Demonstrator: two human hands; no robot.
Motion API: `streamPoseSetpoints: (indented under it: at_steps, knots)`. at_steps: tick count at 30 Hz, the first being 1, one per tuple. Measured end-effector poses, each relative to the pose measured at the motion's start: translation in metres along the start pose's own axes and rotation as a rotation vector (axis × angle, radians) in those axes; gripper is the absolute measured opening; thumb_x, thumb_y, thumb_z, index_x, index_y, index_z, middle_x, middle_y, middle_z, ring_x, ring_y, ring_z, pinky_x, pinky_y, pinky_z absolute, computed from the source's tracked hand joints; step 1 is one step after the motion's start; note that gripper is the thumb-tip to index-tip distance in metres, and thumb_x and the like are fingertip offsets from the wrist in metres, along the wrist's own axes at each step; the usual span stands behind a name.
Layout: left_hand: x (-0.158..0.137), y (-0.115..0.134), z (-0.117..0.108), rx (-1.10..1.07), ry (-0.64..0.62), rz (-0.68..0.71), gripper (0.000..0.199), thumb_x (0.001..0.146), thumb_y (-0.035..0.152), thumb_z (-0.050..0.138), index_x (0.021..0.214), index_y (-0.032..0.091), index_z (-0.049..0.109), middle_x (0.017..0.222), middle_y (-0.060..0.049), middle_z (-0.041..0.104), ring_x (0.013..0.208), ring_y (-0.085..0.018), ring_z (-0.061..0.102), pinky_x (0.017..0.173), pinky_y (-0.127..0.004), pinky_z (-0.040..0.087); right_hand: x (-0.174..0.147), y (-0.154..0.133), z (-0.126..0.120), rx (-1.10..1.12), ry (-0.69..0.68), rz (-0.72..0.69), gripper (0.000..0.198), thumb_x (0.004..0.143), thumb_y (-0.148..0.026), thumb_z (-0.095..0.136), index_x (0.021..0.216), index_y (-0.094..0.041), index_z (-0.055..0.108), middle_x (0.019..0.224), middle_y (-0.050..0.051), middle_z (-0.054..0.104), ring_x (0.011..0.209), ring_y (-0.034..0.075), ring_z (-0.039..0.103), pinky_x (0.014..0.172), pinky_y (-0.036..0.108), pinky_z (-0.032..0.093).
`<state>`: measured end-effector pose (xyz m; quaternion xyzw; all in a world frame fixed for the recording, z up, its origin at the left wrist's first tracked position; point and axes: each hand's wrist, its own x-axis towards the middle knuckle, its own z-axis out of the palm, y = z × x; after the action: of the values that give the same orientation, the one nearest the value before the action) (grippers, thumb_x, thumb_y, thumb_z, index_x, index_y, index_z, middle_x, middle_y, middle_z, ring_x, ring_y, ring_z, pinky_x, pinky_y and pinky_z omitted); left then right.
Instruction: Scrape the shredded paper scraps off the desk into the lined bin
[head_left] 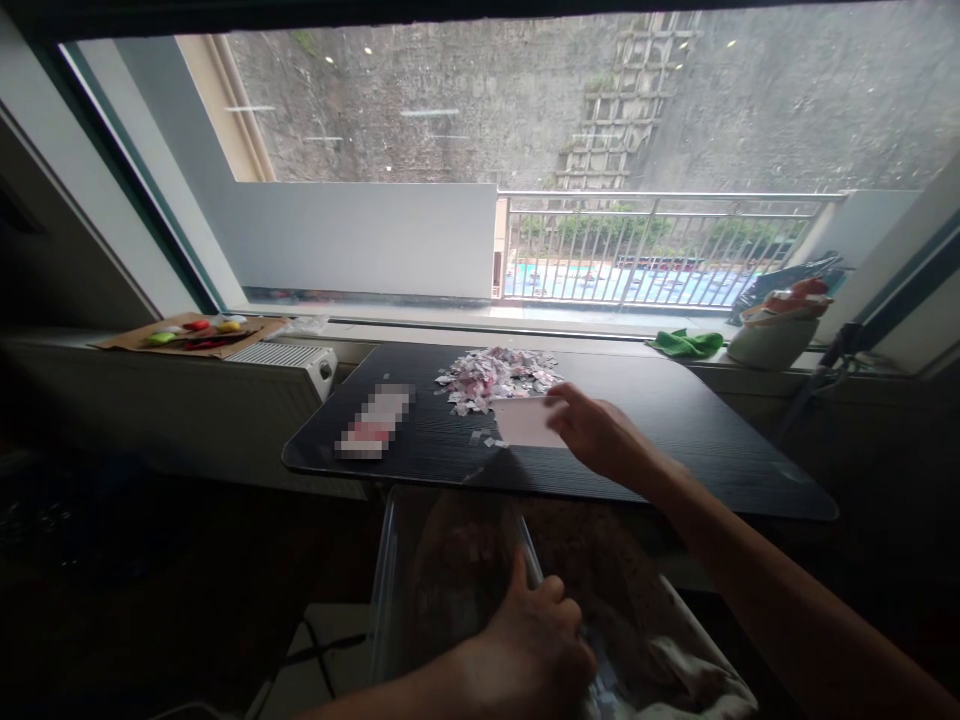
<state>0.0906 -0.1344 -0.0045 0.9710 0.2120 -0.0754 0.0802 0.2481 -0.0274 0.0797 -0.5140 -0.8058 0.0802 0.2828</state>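
My right hand (592, 428) is closed on the right end of a flat pale pink card (523, 422), slightly blurred, above the dark tabletop (637, 378). Just behind the card's left part lies a heap of small white and pinkish paper scraps (491, 374). A few loose scraps (495, 443) lie near its front left corner. Below the table's front edge, my left hand (534, 632) grips the rim of a clear plastic bin (384, 550). What the bin holds is too dark to make out.
A pixelated oblong item (375, 422) lies on the table's left. On the sill are a green cloth (686, 344) and a pale pot (772, 342). A brown board (124, 340) with colourful items rests left, near a radiator (300, 362). Crumpled fabric (675, 660) is at lower right.
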Motion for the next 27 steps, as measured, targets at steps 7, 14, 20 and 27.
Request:
streamPoseSetpoints:
  at_steps: [7, 14, 20, 27]
  knots:
    - [-0.006, -0.001, -0.014, -0.059, -0.01, 0.002, 0.012, 0.088, 0.022, 0.061, 0.084, 0.015, 0.069, 0.089, -0.01, 0.065, 0.093, -0.029, 0.057, 0.087, -0.076, 0.03, -0.045, 0.036, -0.047, 0.039, 0.069, 0.25, 0.025, 0.073, -0.024, 0.059, 0.098, -0.023, 0.058, 0.074, 0.003, 0.072, 0.062, 0.018, 0.063, 0.059, 0.028, 0.045]
    - [-0.012, -0.003, -0.015, -0.071, -0.029, -0.019, 0.015, 0.091, 0.022, 0.055, 0.088, 0.016, 0.068, 0.092, -0.009, 0.063, 0.095, -0.026, 0.055, 0.093, -0.073, 0.03, -0.034, 0.075, -0.04, 0.525, 0.094, 0.567, 0.036, 0.057, -0.023, 0.072, 0.091, -0.02, 0.058, 0.06, -0.003, 0.062, 0.053, 0.014, 0.057, 0.05, 0.025, 0.045]
    - [-0.013, -0.006, -0.003, -0.088, 0.001, -0.017, 0.015, 0.091, 0.026, 0.056, 0.087, 0.017, 0.067, 0.093, -0.008, 0.06, 0.096, -0.026, 0.053, 0.095, -0.073, 0.027, -0.029, 0.093, -0.02, 0.798, -0.103, 0.67, 0.035, 0.051, -0.023, 0.078, 0.081, -0.019, 0.059, 0.073, 0.0, 0.067, 0.068, 0.016, 0.061, 0.059, 0.025, 0.047]
    - [-0.014, -0.007, 0.001, -0.098, 0.015, -0.017, 0.017, 0.092, 0.026, 0.054, 0.085, 0.017, 0.066, 0.091, -0.007, 0.059, 0.095, -0.025, 0.052, 0.096, -0.072, 0.026, -0.036, 0.093, -0.024, 0.819, -0.223, 0.676, 0.04, 0.051, -0.025, 0.08, 0.085, -0.019, 0.06, 0.075, -0.001, 0.067, 0.068, 0.015, 0.061, 0.056, 0.023, 0.045]
